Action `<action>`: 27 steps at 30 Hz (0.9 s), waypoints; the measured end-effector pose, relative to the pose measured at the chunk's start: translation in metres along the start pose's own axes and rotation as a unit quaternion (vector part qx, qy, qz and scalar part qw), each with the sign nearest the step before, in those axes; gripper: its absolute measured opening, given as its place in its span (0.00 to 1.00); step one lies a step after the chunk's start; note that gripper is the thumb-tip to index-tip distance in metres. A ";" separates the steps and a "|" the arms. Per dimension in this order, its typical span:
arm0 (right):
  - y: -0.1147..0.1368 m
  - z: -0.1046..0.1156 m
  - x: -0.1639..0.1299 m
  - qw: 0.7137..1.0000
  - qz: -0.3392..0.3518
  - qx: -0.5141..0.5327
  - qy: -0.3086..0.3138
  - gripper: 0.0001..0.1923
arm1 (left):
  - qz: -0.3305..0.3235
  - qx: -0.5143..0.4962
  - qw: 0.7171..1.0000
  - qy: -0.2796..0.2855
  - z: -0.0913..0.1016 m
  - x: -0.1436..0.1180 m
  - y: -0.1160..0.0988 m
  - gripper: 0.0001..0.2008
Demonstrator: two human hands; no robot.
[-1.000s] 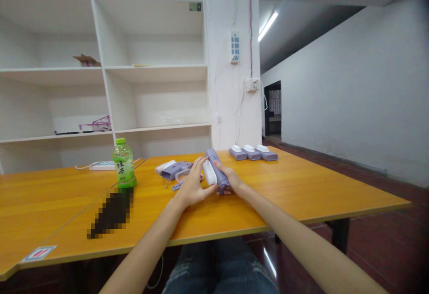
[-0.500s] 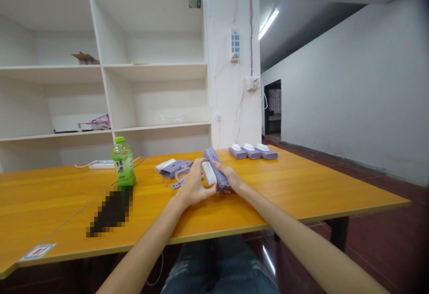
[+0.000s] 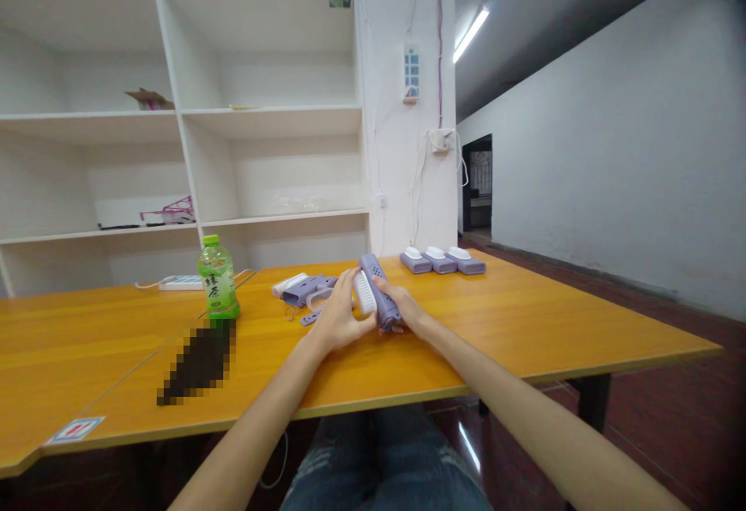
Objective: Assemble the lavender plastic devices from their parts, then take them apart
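My left hand [image 3: 341, 317] is closed on a white brush-like piece [image 3: 366, 293] with a ridged or bristled face, its thumb at the near end and its fingers at the far end. Right against that piece lies a purple plastic casing [image 3: 385, 305] with small round holes, gripped by my right hand [image 3: 406, 307], thumb on top. The two pieces touch side by side, tilted just above the table. Beyond my left hand lie loose parts: a purple shell [image 3: 300, 291], a white piece [image 3: 290, 284] and a small purple strip with holes [image 3: 311, 318].
Three purple boxes with white oval tops [image 3: 441, 263] stand in a row at the table's back edge. A green drink bottle [image 3: 218, 282] is on the left, beside a blurred dark patch [image 3: 198, 363]. Behind it lies a white power strip [image 3: 182, 283]. White shelves [image 3: 280, 112] rise behind the table.
The white piece has shifted closer against the purple casing, narrowing the space between them. Both hands keep their grip. The whole view has moved slightly.
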State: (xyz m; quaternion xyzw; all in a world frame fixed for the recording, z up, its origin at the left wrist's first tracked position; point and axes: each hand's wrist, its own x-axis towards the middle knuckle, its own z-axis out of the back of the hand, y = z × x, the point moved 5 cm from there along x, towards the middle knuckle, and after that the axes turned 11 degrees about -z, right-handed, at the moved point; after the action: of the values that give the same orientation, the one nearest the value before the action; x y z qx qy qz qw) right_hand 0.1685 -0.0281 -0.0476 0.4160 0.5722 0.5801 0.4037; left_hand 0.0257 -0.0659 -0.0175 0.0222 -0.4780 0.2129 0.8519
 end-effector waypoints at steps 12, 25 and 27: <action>0.000 -0.003 0.001 1.000 0.014 -0.008 -0.003 0.29 | 0.012 -0.021 1.000 -0.015 0.003 0.001 0.001 0.41; -0.005 -0.003 0.011 1.000 -0.012 -0.015 -0.014 0.31 | 0.040 -0.051 0.998 -0.021 0.002 0.000 0.013 0.41; -0.004 -0.003 0.010 1.000 -0.015 -0.015 -0.019 0.31 | 0.045 -0.057 0.997 -0.023 0.001 0.000 0.014 0.41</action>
State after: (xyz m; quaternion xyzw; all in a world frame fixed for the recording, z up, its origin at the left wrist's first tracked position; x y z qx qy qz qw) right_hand 0.1620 -0.0192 -0.0514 0.4123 0.5618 0.5745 0.4293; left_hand 0.0191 -0.0537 -0.0192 -0.0431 -0.5095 0.2226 0.8300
